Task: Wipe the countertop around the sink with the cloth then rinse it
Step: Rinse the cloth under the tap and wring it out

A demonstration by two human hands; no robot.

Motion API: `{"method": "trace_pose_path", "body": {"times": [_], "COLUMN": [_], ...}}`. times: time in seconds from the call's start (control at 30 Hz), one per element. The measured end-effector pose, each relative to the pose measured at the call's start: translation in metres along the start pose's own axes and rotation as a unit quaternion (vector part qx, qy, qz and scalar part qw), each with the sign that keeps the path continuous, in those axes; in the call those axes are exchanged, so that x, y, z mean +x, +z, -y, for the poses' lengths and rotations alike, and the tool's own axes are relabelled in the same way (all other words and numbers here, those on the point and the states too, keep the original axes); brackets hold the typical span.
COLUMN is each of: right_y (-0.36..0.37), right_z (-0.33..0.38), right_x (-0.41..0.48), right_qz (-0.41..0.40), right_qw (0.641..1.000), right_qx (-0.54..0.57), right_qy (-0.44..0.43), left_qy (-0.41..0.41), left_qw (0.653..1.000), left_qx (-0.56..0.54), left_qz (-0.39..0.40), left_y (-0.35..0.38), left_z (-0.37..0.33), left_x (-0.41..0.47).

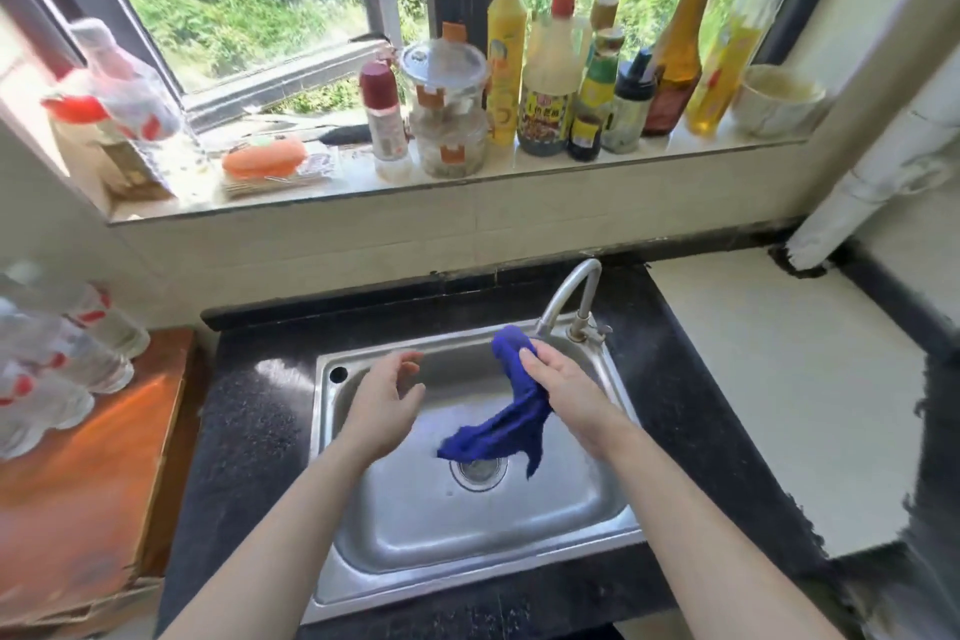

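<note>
A dark blue cloth [511, 411] hangs over the steel sink [519, 530], its top bunched just under the faucet spout [569, 296]. My right hand [563, 390] grips the cloth's upper part, and the loose end trails down toward the drain [478, 470]. My left hand [387, 403] hovers over the left of the basin with fingers loosely curled, holding nothing and apart from the cloth. Speckled black countertop [249, 426] surrounds the sink. I cannot make out any running water.
The windowsill [467, 187] behind carries several bottles and jars. At the left, plastic water bottles [57, 369] lie on a wooden board [93, 478]. A white counter surface [779, 390] lies to the right, with a white pipe [872, 177] in the corner.
</note>
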State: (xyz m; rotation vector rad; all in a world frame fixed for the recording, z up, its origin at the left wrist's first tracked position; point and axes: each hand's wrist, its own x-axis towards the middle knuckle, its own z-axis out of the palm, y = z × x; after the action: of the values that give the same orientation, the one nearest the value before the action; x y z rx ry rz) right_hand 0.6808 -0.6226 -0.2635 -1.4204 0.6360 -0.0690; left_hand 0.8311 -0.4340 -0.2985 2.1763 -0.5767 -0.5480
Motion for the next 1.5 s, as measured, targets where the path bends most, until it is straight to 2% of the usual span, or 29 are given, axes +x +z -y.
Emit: {"method": "trace_pose_path", "body": {"times": [0.1, 0.2, 0.3, 0.4, 0.5, 0.63, 0.77, 0.83, 0.9, 1.0, 1.1, 1.17, 1.5], "right_y": [0.006, 0.001, -0.011, -0.024, -0.036, -0.050, -0.056, -0.061, -0.065, -0.061, -0.054, -0.052, -0.054], "right_z": [0.012, 0.023, 0.029, 0.024, 0.016, -0.002, -0.026, -0.034, -0.039, -0.046, -0.049, -0.047, -0.053], "right_x": [-0.006, -0.011, -0.018, -0.020, -0.019, -0.011, 0.006, 0.006, 0.001, 0.000, 0.001, -0.003, -0.013], "right_qz": [0.057, 0.066, 0.093, 0.067, 0.033, 0.016, -0.033, -0.060, -0.091, -0.110, -0.125, -0.141, -0.137], "right_qw": [0.994, 0.995, 0.992, 0.979, 0.950, 0.919, 0.827, 0.810, 0.817, 0.846, 0.908, 0.932, 0.938], "right_qx": [-0.098, -0.080, -0.084, -0.192, -0.309, -0.394, -0.561, -0.581, -0.565, -0.516, -0.394, -0.326, -0.313], "right_qy": [-0.012, -0.011, -0.012, -0.010, -0.016, 0.009, 0.003, 0.042, 0.078, 0.074, 0.069, 0.078, 0.057], "left_qy": [0.057, 0.084, 0.114, 0.090, 0.066, 0.067, 0.066, 0.059, 0.059, 0.074, 0.045, 0.024, -0.004], "left_qw": [0.997, 0.992, 0.989, 0.993, 0.996, 0.996, 0.996, 0.995, 0.991, 0.981, 0.987, 0.992, 0.993], "left_qx": [0.041, 0.071, 0.073, 0.047, 0.037, 0.037, 0.040, 0.058, 0.102, 0.169, 0.147, 0.119, 0.090], "left_qz": [0.019, 0.067, 0.067, 0.067, 0.050, 0.040, 0.051, 0.058, 0.056, 0.063, 0.041, 0.033, 0.082], "left_y": [0.006, 0.013, 0.017, 0.018, 0.016, 0.005, -0.003, -0.010, -0.018, -0.021, -0.021, -0.023, -0.009], "left_z": [-0.016, -0.030, -0.032, -0.031, -0.032, -0.028, -0.031, -0.026, -0.013, -0.001, -0.003, -0.003, 0.008], "left_x": [-0.001, 0.000, 0.001, -0.003, -0.009, -0.012, -0.018, -0.016, -0.012, -0.008, -0.009, -0.009, -0.006]}}
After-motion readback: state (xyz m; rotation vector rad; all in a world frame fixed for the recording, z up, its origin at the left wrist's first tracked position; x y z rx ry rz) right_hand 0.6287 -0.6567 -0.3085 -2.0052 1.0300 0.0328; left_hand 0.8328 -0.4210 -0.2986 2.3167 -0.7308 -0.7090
